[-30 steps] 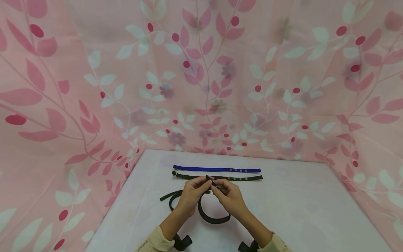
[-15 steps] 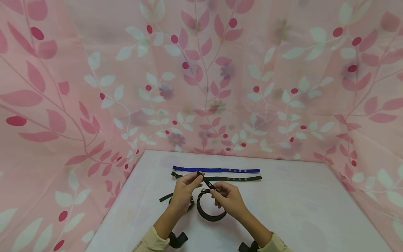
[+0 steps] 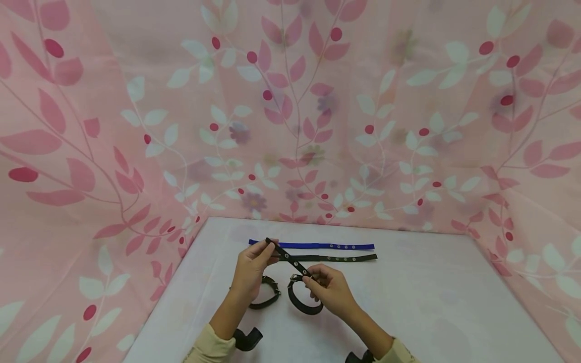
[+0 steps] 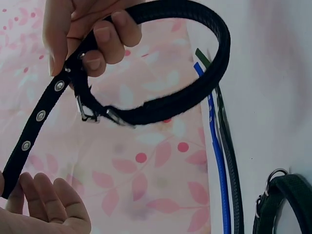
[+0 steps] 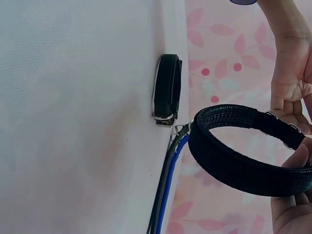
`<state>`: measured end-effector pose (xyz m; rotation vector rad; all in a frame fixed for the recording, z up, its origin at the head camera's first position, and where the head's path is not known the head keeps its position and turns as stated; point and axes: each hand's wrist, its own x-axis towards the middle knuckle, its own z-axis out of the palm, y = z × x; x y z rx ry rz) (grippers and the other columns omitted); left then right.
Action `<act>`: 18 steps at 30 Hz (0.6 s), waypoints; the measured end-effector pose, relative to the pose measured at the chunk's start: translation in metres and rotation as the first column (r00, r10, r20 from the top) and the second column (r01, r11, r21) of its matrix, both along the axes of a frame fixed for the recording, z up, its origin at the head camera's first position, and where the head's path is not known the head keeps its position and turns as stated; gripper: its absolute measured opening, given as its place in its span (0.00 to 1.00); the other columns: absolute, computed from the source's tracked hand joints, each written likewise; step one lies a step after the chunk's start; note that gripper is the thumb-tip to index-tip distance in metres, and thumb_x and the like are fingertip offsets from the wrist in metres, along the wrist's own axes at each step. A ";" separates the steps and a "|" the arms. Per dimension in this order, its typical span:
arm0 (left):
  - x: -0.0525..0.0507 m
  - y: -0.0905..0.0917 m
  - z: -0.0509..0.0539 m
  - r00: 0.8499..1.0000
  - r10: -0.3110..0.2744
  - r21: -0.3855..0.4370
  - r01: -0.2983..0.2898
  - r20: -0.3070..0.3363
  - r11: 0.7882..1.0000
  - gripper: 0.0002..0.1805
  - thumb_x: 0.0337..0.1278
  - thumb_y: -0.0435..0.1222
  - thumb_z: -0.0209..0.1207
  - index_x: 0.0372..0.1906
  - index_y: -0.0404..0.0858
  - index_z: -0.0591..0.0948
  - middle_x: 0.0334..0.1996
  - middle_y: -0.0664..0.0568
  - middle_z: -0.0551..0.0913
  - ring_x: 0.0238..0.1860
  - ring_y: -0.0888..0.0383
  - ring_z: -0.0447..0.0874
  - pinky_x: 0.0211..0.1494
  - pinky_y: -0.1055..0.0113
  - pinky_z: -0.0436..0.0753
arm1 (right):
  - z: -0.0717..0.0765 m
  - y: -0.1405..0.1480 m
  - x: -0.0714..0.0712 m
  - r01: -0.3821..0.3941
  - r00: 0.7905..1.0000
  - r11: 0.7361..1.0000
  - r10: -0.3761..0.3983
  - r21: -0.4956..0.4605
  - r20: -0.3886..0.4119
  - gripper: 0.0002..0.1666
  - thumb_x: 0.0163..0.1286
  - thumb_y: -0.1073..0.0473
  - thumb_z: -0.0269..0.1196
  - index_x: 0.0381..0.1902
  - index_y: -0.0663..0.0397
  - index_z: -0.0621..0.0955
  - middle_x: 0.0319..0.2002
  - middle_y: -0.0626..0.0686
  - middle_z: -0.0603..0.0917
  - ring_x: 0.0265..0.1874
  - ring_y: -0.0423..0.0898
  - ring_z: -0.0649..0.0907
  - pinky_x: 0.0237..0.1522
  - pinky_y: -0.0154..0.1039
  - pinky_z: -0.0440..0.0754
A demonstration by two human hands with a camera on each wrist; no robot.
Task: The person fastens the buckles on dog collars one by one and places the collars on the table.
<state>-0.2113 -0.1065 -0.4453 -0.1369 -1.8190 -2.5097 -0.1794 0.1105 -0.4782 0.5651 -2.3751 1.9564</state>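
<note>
Between my hands is a black pet collar point(image 3: 305, 306), its strap looped through a metal buckle point(image 4: 87, 113). My left hand point(image 3: 250, 269) pinches the free tip of the strap, up and to the left. My right hand point(image 3: 333, 288) pinches the strap beside the buckle. A row of metal eyelets point(image 4: 40, 116) shows on the stretch between the hands. The loop hangs below my right hand, above the table. Another looped collar point(image 3: 265, 305), dark green, rests on the table beneath my left hand, which partly hides it in the head view.
Behind the hands, a blue collar point(image 3: 313, 245) and a green collar point(image 3: 349, 258) lie flat and side by side on the white table point(image 3: 436, 302). Pink leaf-patterned cloth point(image 3: 299, 126) surrounds the table at the back and sides.
My left hand has moved left and slightly up, away from the right hand, with the strap tip. More of the eyelet strap now shows between them. The right hand has shifted slightly.
</note>
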 end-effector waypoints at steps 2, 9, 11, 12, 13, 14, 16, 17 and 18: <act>0.000 -0.003 0.001 1.000 0.006 0.007 -0.006 0.013 1.000 0.17 0.62 0.39 0.65 0.48 0.30 0.84 0.41 0.49 0.85 0.40 0.57 0.85 0.49 0.64 0.85 | 0.000 -0.001 0.000 0.005 1.000 1.000 -0.005 0.029 0.011 0.10 0.69 0.61 0.65 0.44 0.62 0.81 0.28 0.62 0.82 0.21 0.40 0.80 0.25 0.36 0.83; -0.004 -0.014 0.008 0.999 0.033 0.057 -0.033 0.004 0.998 0.12 0.63 0.36 0.64 0.47 0.33 0.85 0.42 0.50 0.83 0.40 0.59 0.84 0.48 0.64 0.84 | 0.023 -0.005 0.013 0.014 1.000 0.996 -0.014 0.092 0.003 0.09 0.69 0.64 0.64 0.43 0.65 0.81 0.28 0.57 0.82 0.22 0.39 0.79 0.25 0.33 0.81; -0.005 -0.017 0.009 0.999 0.036 0.069 -0.036 -0.005 0.997 0.09 0.64 0.36 0.63 0.45 0.36 0.86 0.41 0.50 0.84 0.40 0.59 0.84 0.47 0.64 0.84 | 0.030 -0.006 0.017 0.016 1.000 0.996 -0.016 0.091 -0.003 0.08 0.69 0.64 0.64 0.43 0.64 0.81 0.29 0.57 0.82 0.22 0.38 0.79 0.25 0.33 0.80; -0.005 -0.018 0.010 0.999 0.038 0.074 -0.037 -0.008 0.997 0.08 0.64 0.35 0.63 0.43 0.37 0.86 0.41 0.51 0.84 0.40 0.60 0.84 0.47 0.63 0.84 | 0.031 -0.006 0.018 0.019 1.000 0.996 -0.018 0.091 -0.004 0.08 0.69 0.64 0.64 0.43 0.64 0.81 0.29 0.57 0.83 0.22 0.38 0.79 0.25 0.33 0.80; -0.006 -0.019 0.010 0.999 0.043 0.082 -0.043 -0.008 0.996 0.06 0.64 0.35 0.62 0.42 0.39 0.87 0.42 0.51 0.84 0.40 0.60 0.84 0.46 0.63 0.84 | 0.032 -0.006 0.018 0.019 1.000 0.996 -0.019 0.088 -0.003 0.08 0.69 0.64 0.64 0.43 0.64 0.81 0.29 0.57 0.83 0.22 0.38 0.79 0.25 0.32 0.80; -0.006 -0.020 0.010 0.999 0.049 0.091 -0.049 -0.003 0.995 0.06 0.64 0.35 0.62 0.41 0.40 0.87 0.41 0.51 0.85 0.39 0.60 0.84 0.46 0.63 0.84 | 0.032 -0.006 0.019 0.020 1.000 0.996 -0.020 0.085 -0.002 0.08 0.69 0.64 0.64 0.43 0.64 0.81 0.30 0.57 0.83 0.22 0.38 0.79 0.25 0.32 0.80; -0.007 -0.021 0.010 0.998 0.060 0.107 -0.060 0.006 0.992 0.08 0.64 0.34 0.62 0.44 0.36 0.87 0.41 0.51 0.85 0.38 0.60 0.84 0.45 0.63 0.83 | 0.032 -0.006 0.019 0.025 1.000 0.997 -0.025 0.080 -0.001 0.08 0.69 0.65 0.64 0.43 0.63 0.81 0.30 0.57 0.83 0.22 0.38 0.79 0.26 0.32 0.80; -0.008 -0.022 0.009 0.998 0.067 0.115 -0.067 0.010 0.991 0.09 0.64 0.34 0.62 0.45 0.35 0.86 0.41 0.51 0.85 0.38 0.60 0.84 0.45 0.63 0.83 | 0.031 -0.006 0.019 0.026 1.000 0.997 -0.026 0.077 0.001 0.08 0.68 0.65 0.64 0.43 0.63 0.81 0.30 0.57 0.82 0.22 0.38 0.79 0.26 0.32 0.80; -0.008 -0.023 0.009 0.997 0.074 0.124 -0.075 0.016 0.989 0.10 0.64 0.34 0.62 0.45 0.34 0.86 0.41 0.50 0.86 0.38 0.60 0.84 0.45 0.64 0.83 | 0.031 -0.006 0.019 0.027 1.000 0.997 -0.027 0.077 0.003 0.08 0.68 0.65 0.64 0.43 0.64 0.81 0.30 0.57 0.82 0.22 0.38 0.79 0.26 0.32 0.79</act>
